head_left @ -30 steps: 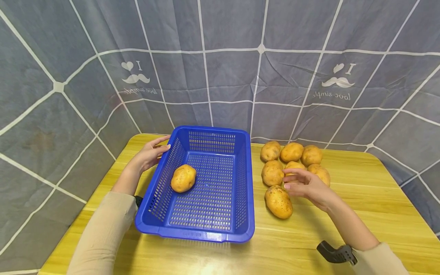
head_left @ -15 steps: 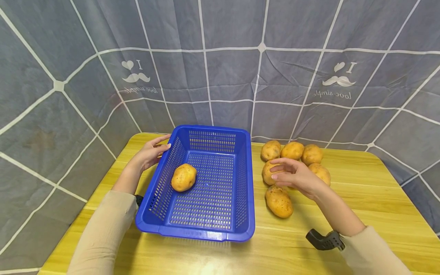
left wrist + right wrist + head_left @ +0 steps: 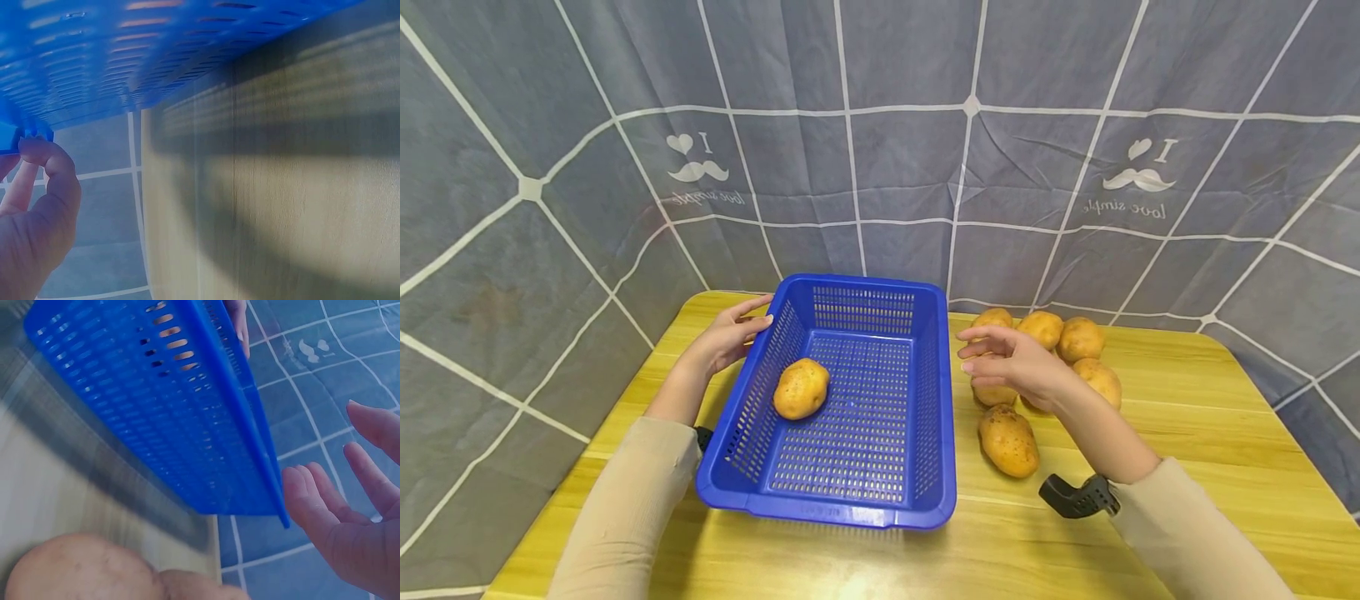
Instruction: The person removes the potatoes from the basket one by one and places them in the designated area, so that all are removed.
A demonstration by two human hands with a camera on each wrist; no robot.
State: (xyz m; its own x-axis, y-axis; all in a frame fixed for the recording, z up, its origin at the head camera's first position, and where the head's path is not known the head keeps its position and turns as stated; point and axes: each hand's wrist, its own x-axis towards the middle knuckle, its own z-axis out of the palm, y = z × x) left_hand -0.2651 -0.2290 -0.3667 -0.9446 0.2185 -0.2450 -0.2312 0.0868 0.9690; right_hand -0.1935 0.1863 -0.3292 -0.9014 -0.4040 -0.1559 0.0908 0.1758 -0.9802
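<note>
Wood-grain counter [image 3: 1187,433] w/ rounded corners, light yellow, planks running left-right. Behind & on both sides hangs a grey cloth backdrop [image 3: 880,125] w/ white grid lines, creased in places. Two white prints on it, each a heart, an "I", a moustache & "love simple" script: one upper left [image 3: 697,171], one upper right [image 3: 1138,179].
</note>
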